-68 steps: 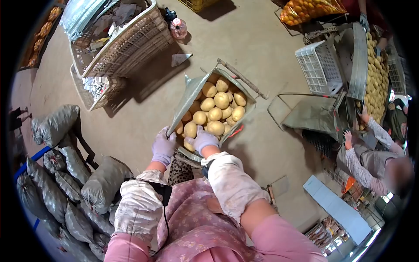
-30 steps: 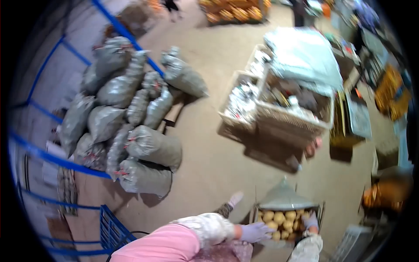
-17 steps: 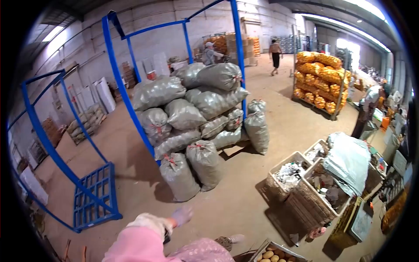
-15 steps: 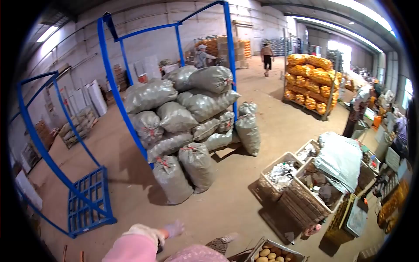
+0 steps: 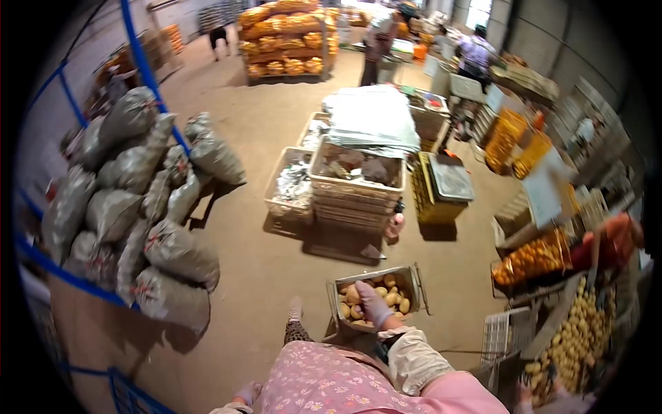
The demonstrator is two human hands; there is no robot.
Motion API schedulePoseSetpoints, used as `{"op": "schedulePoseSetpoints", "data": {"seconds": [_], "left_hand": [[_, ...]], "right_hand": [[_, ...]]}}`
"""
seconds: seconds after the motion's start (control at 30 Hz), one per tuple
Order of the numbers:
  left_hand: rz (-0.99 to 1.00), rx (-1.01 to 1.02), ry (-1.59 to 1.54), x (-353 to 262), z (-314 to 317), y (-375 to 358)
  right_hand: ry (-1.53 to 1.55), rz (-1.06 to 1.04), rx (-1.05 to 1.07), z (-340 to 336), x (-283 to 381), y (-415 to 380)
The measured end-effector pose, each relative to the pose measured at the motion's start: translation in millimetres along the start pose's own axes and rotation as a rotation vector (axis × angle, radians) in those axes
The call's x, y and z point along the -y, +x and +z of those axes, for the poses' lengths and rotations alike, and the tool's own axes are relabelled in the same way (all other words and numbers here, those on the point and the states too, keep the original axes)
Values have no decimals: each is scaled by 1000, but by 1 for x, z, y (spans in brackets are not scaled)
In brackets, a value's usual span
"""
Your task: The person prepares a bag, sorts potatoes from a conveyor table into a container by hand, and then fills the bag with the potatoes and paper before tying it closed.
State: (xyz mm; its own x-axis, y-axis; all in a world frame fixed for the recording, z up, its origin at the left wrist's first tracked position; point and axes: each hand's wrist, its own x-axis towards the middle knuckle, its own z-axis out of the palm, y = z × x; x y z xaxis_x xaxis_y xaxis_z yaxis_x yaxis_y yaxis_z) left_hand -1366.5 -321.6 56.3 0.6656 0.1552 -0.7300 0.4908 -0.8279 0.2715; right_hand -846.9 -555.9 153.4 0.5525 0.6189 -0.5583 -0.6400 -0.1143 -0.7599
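My right hand [image 5: 374, 303], in a pale glove, is over a crate [image 5: 332, 301] of potatoes and has its fingers closed round a potato [image 5: 352, 294]. More potatoes [image 5: 391, 299] lie beneath and beside it in the crate. My left hand [image 5: 249, 392], gloved too, hangs low at the bottom edge near my floral apron [image 5: 331, 376]; its fingers are too small and blurred to make out.
Stacked baskets [image 5: 355, 207] with scraps and a silvery sheet [image 5: 371, 119] stand ahead. Full grey sacks [image 5: 176, 255] fill the left, inside a blue frame [image 5: 141, 62]. Orange net sacks [image 5: 286, 41] are behind. At right, a person in red [image 5: 614, 241] is near a potato heap [image 5: 576, 338].
The view has swung right and down. The potato crate has come into full view, with my right hand at it. The sacks have shifted left in the picture.
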Motion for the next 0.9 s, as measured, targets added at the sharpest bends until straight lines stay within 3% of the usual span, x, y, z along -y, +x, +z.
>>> {"op": "schedulePoseSetpoints", "data": {"seconds": [0.1,0.2,0.27,0.3,0.33,0.4,0.43,0.5,0.53,0.6,0.67,0.7,0.73,0.77,0.83,0.87,0.9], "left_hand": [[175,136,270,79,32,49],[143,-58,328,114,4,83],[69,-154,-27,123,-44,97],[47,-212,-205,121,-78,101],[33,-219,-241,123,-109,131],[128,-184,-140,133,-167,194],[207,-179,-47,137,-190,225],[488,-193,264,148,-244,292],[735,-311,474,157,-262,319],[162,-18,6,123,-293,375],[82,78,-867,98,-309,406],[34,49,-973,82,-312,406],[-11,16,-1082,54,-323,396],[-53,-24,-1190,-10,-357,354],[61,-60,-1147,-31,-341,341],[116,-79,-1119,-38,-336,336],[138,-40,-1035,-34,-324,326]], "right_hand": [[87,17,-159,36,-12,-5],[243,75,-202,47,-37,9],[372,34,-256,50,-35,4],[451,134,-424,61,-19,1],[325,133,-515,59,-13,4],[441,-117,-429,44,-20,19],[212,-143,-539,50,-4,16],[-466,-463,-734,79,56,-21],[-737,-607,-811,91,88,-42],[-1000,-860,-755,95,149,-88],[-1252,-1180,-665,57,199,-124],[-1315,-1351,-665,21,212,-138],[-1145,-1206,-775,-18,231,-165],[-960,-1068,-874,-58,249,-192],[-1041,-892,-1596,-98,318,-241],[-863,-902,-1912,-180,317,-247],[-765,-690,-1934,-232,302,-261]]}}
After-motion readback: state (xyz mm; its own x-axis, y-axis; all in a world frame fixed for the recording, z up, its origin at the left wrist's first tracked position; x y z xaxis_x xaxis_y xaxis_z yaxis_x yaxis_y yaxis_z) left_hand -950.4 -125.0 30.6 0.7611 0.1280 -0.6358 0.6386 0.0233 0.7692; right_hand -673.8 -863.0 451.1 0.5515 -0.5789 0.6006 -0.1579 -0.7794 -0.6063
